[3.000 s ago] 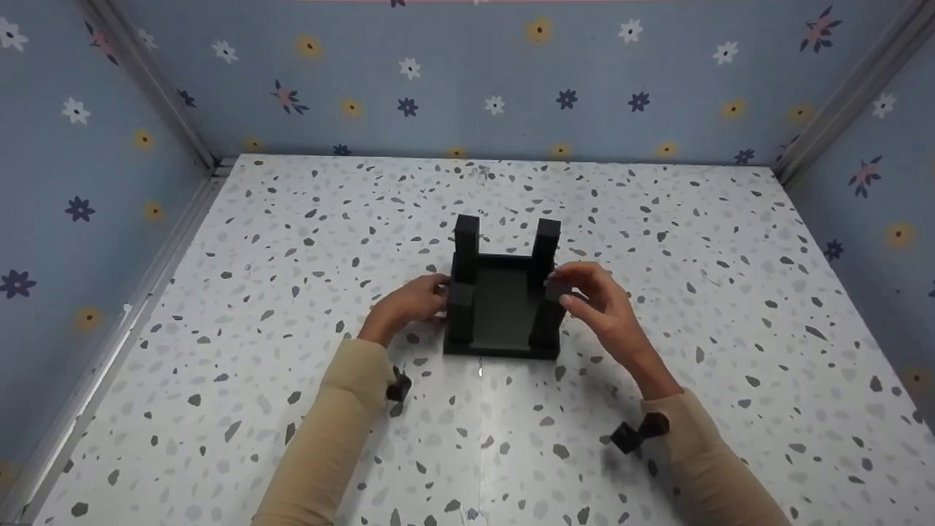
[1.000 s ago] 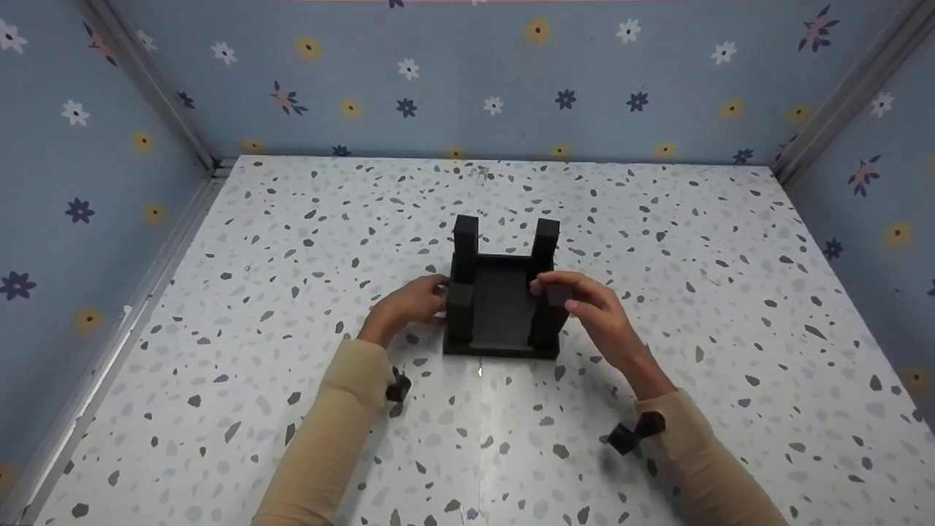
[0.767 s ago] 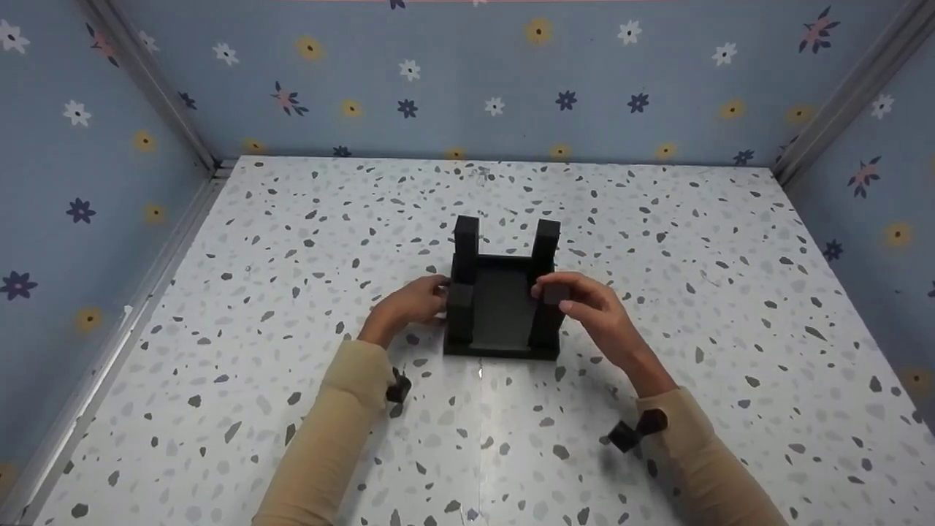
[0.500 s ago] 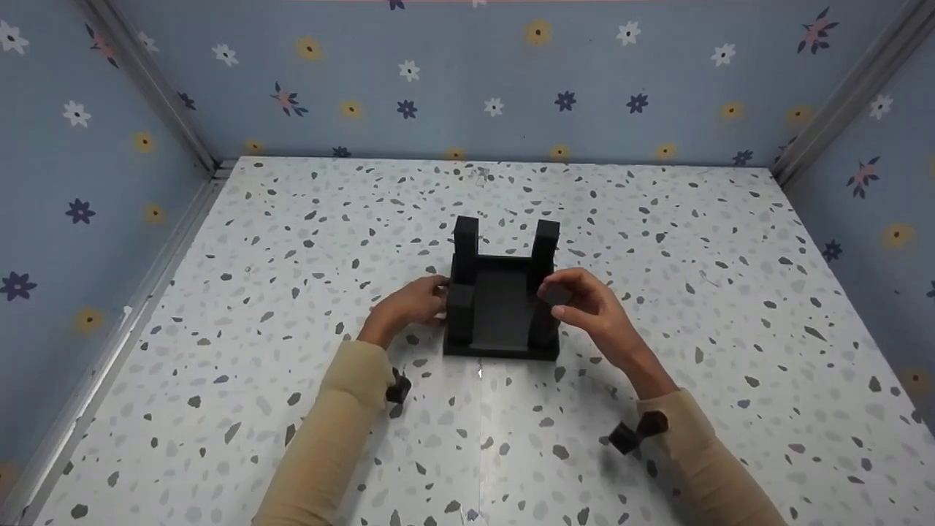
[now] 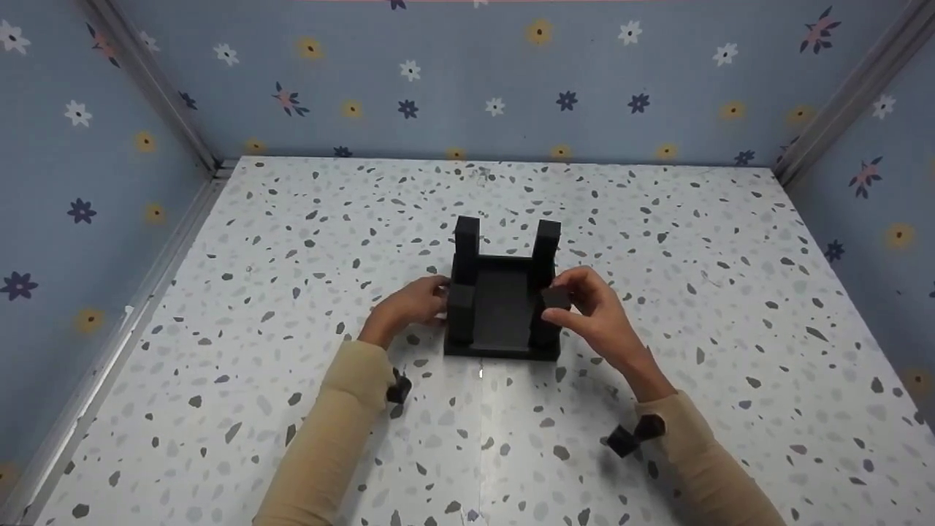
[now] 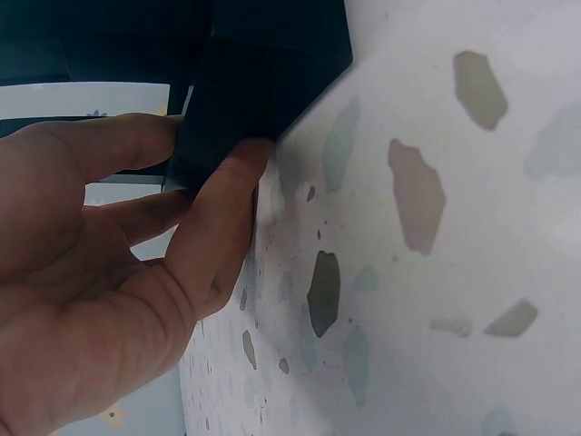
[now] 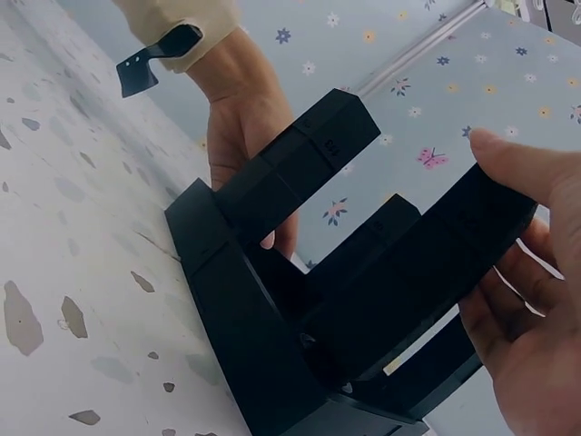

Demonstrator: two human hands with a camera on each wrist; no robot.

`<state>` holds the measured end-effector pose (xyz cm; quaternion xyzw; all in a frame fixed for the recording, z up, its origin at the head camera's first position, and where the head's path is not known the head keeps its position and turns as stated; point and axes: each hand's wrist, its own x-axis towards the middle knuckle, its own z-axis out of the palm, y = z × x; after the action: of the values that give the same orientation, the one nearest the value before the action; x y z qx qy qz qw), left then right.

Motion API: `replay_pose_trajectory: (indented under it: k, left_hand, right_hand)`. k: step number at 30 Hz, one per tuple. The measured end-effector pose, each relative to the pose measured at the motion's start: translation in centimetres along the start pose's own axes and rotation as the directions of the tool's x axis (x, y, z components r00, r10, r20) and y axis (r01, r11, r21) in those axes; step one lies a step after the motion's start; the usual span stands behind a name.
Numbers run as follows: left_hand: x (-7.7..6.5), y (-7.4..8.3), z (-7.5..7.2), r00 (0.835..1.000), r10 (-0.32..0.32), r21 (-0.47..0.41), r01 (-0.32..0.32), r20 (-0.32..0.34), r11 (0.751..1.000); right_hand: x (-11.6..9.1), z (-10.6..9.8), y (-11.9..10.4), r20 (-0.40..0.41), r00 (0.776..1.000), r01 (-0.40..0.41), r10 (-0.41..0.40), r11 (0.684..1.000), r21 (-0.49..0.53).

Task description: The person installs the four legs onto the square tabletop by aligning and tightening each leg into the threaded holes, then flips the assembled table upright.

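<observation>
A small black table-like frame [image 5: 504, 310] lies with its flat panel down and several square legs pointing up. My right hand [image 5: 600, 314] holds the near right leg [image 5: 557, 298] near its top, thumb on one side and fingers on the other. In the right wrist view that leg [image 7: 427, 263] leans and looks turned relative to the frame's rim [image 7: 227, 300]. My left hand [image 5: 415, 301] grips the left side of the frame low down. The left wrist view has its fingers [image 6: 213, 222] against the dark side; some fingertips are hidden.
The frame sits mid-way on a white speckled tabletop [image 5: 365, 219]. Blue flowered walls [image 5: 467, 80] enclose the back and both sides. A small black device [image 5: 634, 436] sits at the right cuff, another black device [image 5: 399, 389] at the left.
My right fingers have shifted around the near right leg, from straddling its top to pinching it, and its top face has turned. The left hand and the frame stay put.
</observation>
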<state>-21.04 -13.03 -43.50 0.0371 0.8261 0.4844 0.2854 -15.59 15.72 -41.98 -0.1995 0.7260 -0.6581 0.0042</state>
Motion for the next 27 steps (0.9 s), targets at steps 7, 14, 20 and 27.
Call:
replay_pose_trajectory:
  k: [7,14,20,27]
  left_hand:
    - [0.11,-0.12,0.06,1.000,-0.009,-0.019,0.009,-0.001,1.000]
    - [0.00,-0.09,0.04,0.999,-0.031,0.023,0.031,-0.006,0.999]
    - [0.04,-0.12,0.09,1.000,-0.028,0.025,0.028,-0.004,0.999]
    - [0.14,-0.20,0.06,1.000,-0.017,0.022,0.018,-0.009,1.000]
  right_hand:
    - [0.19,0.36,0.08,-0.059,0.998,0.004,-0.005,1.000,-0.026]
    - [-0.02,0.44,0.24,-0.063,0.997,0.042,-0.045,0.998,-0.045]
    - [-0.18,-0.05,0.57,-0.002,0.992,0.124,-0.125,0.986,0.112]
    - [0.00,-0.31,0.79,0.107,0.986,0.109,-0.131,0.975,0.194]
